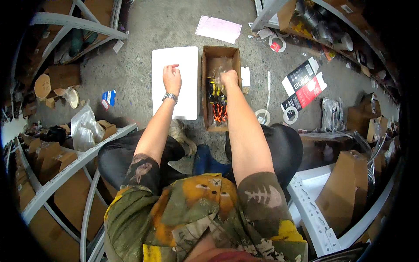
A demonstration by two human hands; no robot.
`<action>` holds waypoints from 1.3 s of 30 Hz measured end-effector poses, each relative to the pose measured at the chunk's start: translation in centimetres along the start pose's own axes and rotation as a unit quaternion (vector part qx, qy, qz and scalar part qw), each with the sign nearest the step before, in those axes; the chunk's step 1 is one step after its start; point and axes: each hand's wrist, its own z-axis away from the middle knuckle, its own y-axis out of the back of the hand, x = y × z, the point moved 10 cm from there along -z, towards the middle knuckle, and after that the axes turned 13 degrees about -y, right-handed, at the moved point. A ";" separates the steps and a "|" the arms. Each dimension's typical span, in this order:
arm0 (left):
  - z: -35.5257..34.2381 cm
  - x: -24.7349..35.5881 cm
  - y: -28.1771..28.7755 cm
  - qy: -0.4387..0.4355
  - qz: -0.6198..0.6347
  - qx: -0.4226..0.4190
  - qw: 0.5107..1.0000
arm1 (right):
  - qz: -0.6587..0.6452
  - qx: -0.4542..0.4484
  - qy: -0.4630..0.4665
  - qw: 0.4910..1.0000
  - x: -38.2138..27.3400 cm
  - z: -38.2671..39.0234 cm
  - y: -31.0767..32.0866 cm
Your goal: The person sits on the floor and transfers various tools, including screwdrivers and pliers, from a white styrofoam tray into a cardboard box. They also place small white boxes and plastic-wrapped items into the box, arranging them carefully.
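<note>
My left hand [172, 79], with a metal watch on its wrist, is over a flat white rectangular panel [174, 107]. Its fingers are curled in and I see nothing in them. To the right of the panel stands an open, narrow cardboard box [204, 89]. Inside lie several hand tools that look like pliers [218, 105], with orange and yellow-black parts. My right hand [229, 77] reaches into the far half of this box, closed on a clear plastic bag [224, 64]. The fingertips there are partly hidden.
A pink sheet [218, 29] lies beyond the box. Tape rolls [290, 115] and a flattened black, red and white carton [303, 85] are on the floor at right. Metal shelving [78, 19] with cardboard boxes stands on both sides. A plastic bag [86, 129] is at left.
</note>
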 end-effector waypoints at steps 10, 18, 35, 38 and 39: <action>-3.4 15.7 -3.3 -0.107 0.157 -0.114 0.975 | -0.039 0.083 0.137 0.986 -8.7 7.1 8.1; -1.1 17.5 -8.2 -0.194 -0.080 -0.286 0.935 | 0.352 -0.120 0.251 0.894 -14.9 10.0 13.5; 12.0 8.5 -6.3 0.063 0.025 -0.319 0.945 | 0.146 -0.376 0.041 0.914 2.6 5.3 6.8; 12.4 9.1 -5.6 0.064 0.043 -0.293 0.953 | 0.107 -0.396 0.026 0.911 5.5 6.4 4.9; 12.9 8.4 -5.9 0.071 0.051 -0.283 0.955 | 0.081 -0.407 0.005 0.910 6.2 5.9 4.2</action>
